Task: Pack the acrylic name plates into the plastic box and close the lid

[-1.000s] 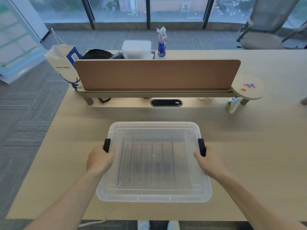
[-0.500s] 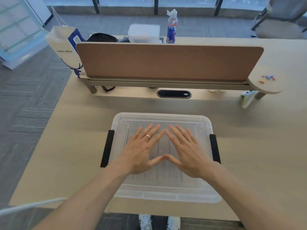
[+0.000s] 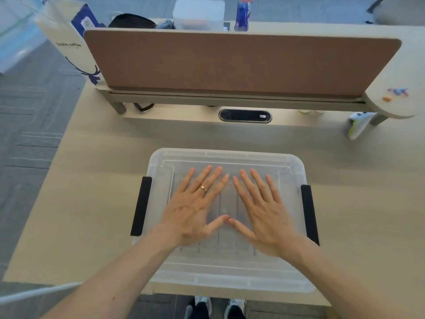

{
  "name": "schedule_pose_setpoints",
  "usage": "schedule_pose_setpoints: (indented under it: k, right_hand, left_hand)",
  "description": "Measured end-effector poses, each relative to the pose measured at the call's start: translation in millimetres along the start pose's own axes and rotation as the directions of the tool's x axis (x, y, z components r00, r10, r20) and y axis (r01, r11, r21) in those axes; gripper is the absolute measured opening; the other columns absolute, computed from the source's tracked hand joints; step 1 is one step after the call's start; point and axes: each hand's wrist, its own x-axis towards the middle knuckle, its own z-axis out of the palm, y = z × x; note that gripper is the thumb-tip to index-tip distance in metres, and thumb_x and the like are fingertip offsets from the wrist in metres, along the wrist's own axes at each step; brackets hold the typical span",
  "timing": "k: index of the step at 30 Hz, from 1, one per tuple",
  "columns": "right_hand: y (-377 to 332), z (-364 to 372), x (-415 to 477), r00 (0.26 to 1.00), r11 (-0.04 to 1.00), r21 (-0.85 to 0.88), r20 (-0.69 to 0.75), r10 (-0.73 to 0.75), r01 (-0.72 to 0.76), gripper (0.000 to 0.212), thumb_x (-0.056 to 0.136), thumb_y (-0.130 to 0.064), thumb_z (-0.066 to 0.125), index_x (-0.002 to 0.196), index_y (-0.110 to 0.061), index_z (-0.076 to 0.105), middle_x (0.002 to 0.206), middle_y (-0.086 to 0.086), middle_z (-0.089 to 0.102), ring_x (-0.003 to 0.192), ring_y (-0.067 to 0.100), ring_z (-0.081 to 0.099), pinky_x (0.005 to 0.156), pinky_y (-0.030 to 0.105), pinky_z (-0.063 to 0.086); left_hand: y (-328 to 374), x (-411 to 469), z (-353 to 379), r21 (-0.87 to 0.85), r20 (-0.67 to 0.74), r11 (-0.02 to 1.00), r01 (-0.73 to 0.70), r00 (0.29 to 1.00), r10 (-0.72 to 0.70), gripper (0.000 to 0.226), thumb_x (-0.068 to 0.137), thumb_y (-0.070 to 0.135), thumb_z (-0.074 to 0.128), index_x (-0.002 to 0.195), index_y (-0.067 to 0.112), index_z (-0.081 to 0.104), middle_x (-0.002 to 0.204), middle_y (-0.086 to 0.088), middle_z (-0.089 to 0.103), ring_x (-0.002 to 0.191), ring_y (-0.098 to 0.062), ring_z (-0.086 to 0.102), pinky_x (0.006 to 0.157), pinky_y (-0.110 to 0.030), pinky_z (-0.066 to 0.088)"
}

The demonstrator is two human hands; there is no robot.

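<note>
So the clear plastic box (image 3: 226, 268) sits on the desk (image 3: 358, 203) right at the near edge, directly in front of the person, and the lid (image 3: 230, 157) is on top of it. Both hands lie flat on that lid, palms down, fingers spread wide. The left hand (image 3: 195, 210) has a gold ring (image 3: 203, 189) on one finger, the right hand (image 3: 259, 210) is bare, and the two thumb tips touch or nearly touch in the middle. Neither grip has hold of anything: fingers fully splayed, just resting on the plastic.

The black latches (image 3: 141, 206) on the left side and (image 3: 309, 212) on the right side both stick outward from the box rather than lying over the lid.

Through the see-through lid you can make out a row of thin upright lines inside, which look like the acrylic name plates (image 3: 226, 203) standing on edge, though it's hazy under the hands.

Farther back there's a brown divider panel (image 3: 241, 63) across the desk, a dark oval cable slot (image 3: 245, 116) below it, a paper coffee bag (image 3: 69, 42) at the far left, and a white-and-green controller (image 3: 357, 125) by the right leg of the shelf.
</note>
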Motion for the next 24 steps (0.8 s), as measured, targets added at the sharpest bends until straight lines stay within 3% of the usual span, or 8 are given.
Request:
schedule_pose_setpoints:
  k: [9, 17, 24]
  right_hand:
    - [1, 16, 8, 1.0, 1.0, 0.003, -0.005, -0.012, 0.012, 0.092, 0.093, -0.072, 0.026, 0.16, -0.014, 0.002, 0.168, 0.01, -0.007, 0.155, 0.031, -0.008, 0.122, 0.058, 0.01]
    - [-1, 5, 6, 1.0, 0.998, 0.058, 0.012, -0.011, 0.011, 0.089, 0.094, -0.072, 0.023, 0.16, -0.016, 0.001, 0.168, 0.007, -0.009, 0.155, 0.029, -0.01, 0.121, 0.059, 0.012]
    - [7, -43, 6, 0.987, 0.998, 0.02, 0.15, -0.056, 0.054, 0.095, 0.087, -0.079, 0.023, 0.159, -0.027, -0.009, 0.168, 0.001, -0.012, 0.152, 0.022, -0.021, 0.122, 0.054, -0.007]
  left_hand:
    - [-3, 7, 20, -0.002, -0.01, 1.0, 0.027, 1.0, -0.027, 0.089, 0.098, 0.066, 0.04, 0.167, 0.021, 0.009, 0.176, -0.003, -0.001, 0.163, -0.024, -0.004, 0.128, -0.059, 0.012]
    - [-1, 7, 15, -0.017, 0.008, 0.999, 0.031, 0.999, -0.031, 0.088, 0.098, 0.069, 0.037, 0.167, 0.024, 0.006, 0.176, 0.0, -0.004, 0.163, -0.021, -0.006, 0.128, -0.058, 0.013]
    - [4, 7, -16, -0.033, 0.118, 0.997, 0.07, 0.991, -0.066, 0.086, 0.097, 0.073, 0.028, 0.166, 0.032, -0.004, 0.175, 0.007, -0.012, 0.16, -0.014, -0.019, 0.13, -0.052, 0.001]
